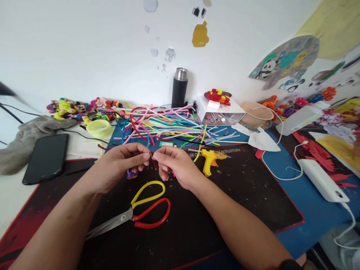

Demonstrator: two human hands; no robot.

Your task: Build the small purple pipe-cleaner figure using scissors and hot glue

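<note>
My left hand (120, 165) and my right hand (176, 167) meet fingertip to fingertip above a black desk mat (230, 195). Both pinch a small dark red piece, probably a pipe cleaner (152, 159), between thumbs and forefingers. A small purple bit (131, 173) shows under my left hand. Scissors (140, 213) with a yellow and a red handle lie on the mat just below my hands. A yellow glue gun (211, 159) lies to the right of my right hand.
A heap of coloured pipe cleaners (165, 125) lies behind my hands, with a black flask (180, 88) and a clear box (222, 112) by the wall. A dark phone (46, 157) and grey cloth (25, 138) sit left. A white power strip (322, 180) lies right.
</note>
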